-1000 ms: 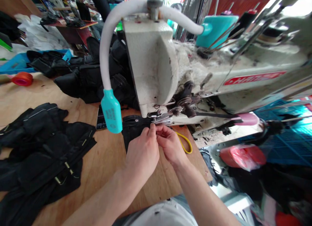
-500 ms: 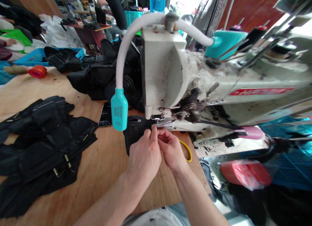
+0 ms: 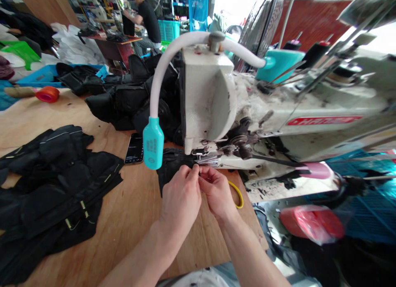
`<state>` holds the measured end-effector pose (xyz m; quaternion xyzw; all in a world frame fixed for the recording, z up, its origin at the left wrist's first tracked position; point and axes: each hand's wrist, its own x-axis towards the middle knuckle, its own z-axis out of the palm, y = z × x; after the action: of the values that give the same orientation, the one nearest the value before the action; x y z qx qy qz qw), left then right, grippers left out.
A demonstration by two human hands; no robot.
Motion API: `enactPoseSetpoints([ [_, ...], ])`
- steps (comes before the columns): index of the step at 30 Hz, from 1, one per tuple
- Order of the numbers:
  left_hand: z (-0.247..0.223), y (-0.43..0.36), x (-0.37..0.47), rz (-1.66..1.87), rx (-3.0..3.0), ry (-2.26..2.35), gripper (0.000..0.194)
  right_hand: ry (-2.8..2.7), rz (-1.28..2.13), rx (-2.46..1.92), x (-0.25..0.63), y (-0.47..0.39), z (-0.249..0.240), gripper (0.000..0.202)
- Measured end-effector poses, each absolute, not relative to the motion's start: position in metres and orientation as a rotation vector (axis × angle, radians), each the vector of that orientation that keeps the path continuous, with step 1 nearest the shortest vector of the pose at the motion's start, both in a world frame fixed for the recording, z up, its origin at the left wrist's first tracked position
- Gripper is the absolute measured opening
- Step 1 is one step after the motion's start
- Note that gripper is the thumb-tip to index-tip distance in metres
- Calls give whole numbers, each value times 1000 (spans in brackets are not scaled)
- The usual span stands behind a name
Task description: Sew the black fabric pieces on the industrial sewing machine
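Observation:
A piece of black fabric (image 3: 166,168) lies on the wooden table, its far part beneath the head of a sewing machine (image 3: 206,97). My left hand (image 3: 182,193) is closed at the right edge of this fabric, thumb and forefinger pinched together. Against those fingertips, my right hand (image 3: 217,193) pinches too, at what looks like the same dark edge; the fingers hide most of it. Just beyond both hands sits a shiny metal folder (image 3: 209,160) close to the needle area. Into it, from the right, runs a black strip (image 3: 275,160).
Left of my arms lie black sewn pieces (image 3: 64,171); a phone (image 3: 134,148) is nearer the machine. A turquoise-ended hose lamp (image 3: 153,144) hangs over the fabric. A yellow ring (image 3: 237,195) rests by my right wrist. Black bags (image 3: 130,98) are piled behind. Another person (image 3: 150,20) works farther back.
Both hands have drawn slightly toward me and left, leaving a small gap to the metal folder. The pinches stay closed. My view has tilted up a little, showing more of the other person.

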<state>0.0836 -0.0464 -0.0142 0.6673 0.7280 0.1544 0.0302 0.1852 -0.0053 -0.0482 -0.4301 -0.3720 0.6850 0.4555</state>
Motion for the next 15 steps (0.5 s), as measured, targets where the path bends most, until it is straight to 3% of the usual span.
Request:
enactPoseSetpoints([
  [10, -8, -61, 76, 753, 2214, 2008, 22, -791, 1686, -1081, 179, 0, -42, 22],
  [13, -14, -81, 59, 704, 2466, 1863, 45, -777, 1690, -1106, 179, 0, -42, 24],
  [15, -18, -86, 44, 628, 2592, 1814, 49, -787, 1678, -1121, 178, -1, -41, 25],
])
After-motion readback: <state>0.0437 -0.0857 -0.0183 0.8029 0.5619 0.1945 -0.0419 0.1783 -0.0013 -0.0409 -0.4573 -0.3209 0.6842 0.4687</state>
